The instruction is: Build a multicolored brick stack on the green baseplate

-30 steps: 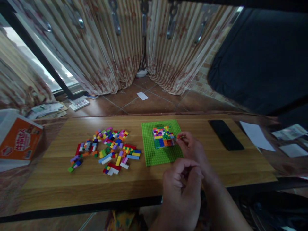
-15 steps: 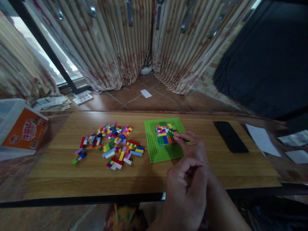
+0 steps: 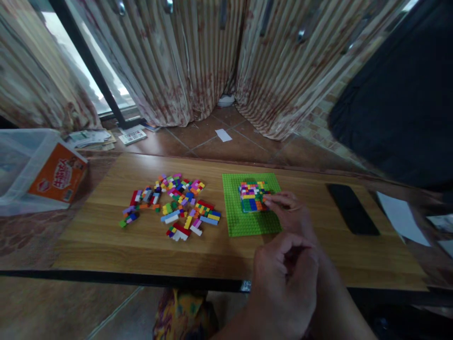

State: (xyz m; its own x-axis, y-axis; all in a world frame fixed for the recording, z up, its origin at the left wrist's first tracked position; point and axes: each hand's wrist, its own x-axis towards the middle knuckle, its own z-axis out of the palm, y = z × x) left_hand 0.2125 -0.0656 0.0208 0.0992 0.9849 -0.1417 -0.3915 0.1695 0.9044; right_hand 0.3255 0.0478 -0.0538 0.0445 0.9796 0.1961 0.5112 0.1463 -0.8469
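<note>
Right now, your right hand (image 3: 292,212) reaches over the right edge of the green baseplate (image 3: 234,222), its thumb and fingertips drawn narrow against the right side of the multicoloured brick build (image 3: 252,199). You have that build sitting on the baseplate, near its middle; whether a brick sits between those fingertips, I cannot tell. Your left hand (image 3: 286,278) is curled in the air on the near side of the baseplate, thumb close to the bent fingers, and I cannot tell if it holds anything. Left of the baseplate you have loose bricks (image 3: 190,195) spread on the wooden table (image 3: 141,250); well to its right lies a flat black slab (image 3: 352,209).
</note>
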